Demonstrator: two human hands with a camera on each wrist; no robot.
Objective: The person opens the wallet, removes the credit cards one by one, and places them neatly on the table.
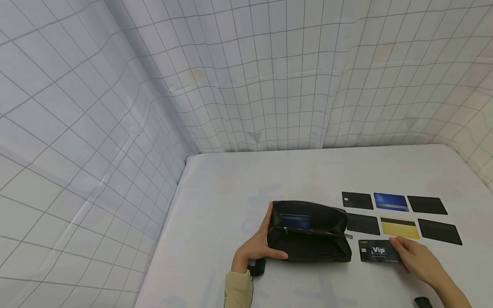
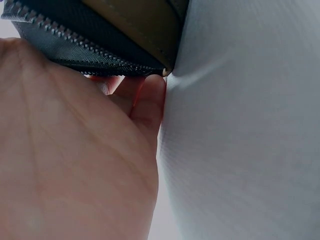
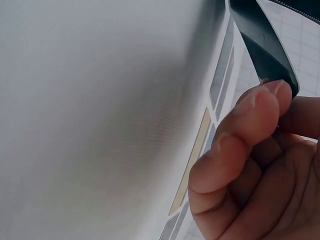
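A black zip wallet (image 1: 319, 252) stands open on the table, a blue card (image 1: 294, 221) showing inside it. My left hand (image 1: 257, 248) grips the wallet's left end, thumb along the front and fingers behind. In the left wrist view, the fingers (image 2: 150, 97) lie against the zipped edge of the wallet (image 2: 115, 55). To the right of the wallet, my right hand (image 1: 420, 259) pinches a black "Vip" card (image 1: 367, 252) by its right end. The right wrist view shows this card (image 3: 265, 47) tilted up between thumb and fingertips.
Beyond the right hand lie two rows of cards: a black VIP card (image 1: 357, 201), a blue card (image 1: 390, 202) and a black card (image 1: 427, 205) behind; a black card (image 1: 363, 224), a gold card (image 1: 400, 230) and another black card (image 1: 440, 232) in front. Grid-patterned curtains (image 1: 262, 85) surround the white table (image 1: 215, 192).
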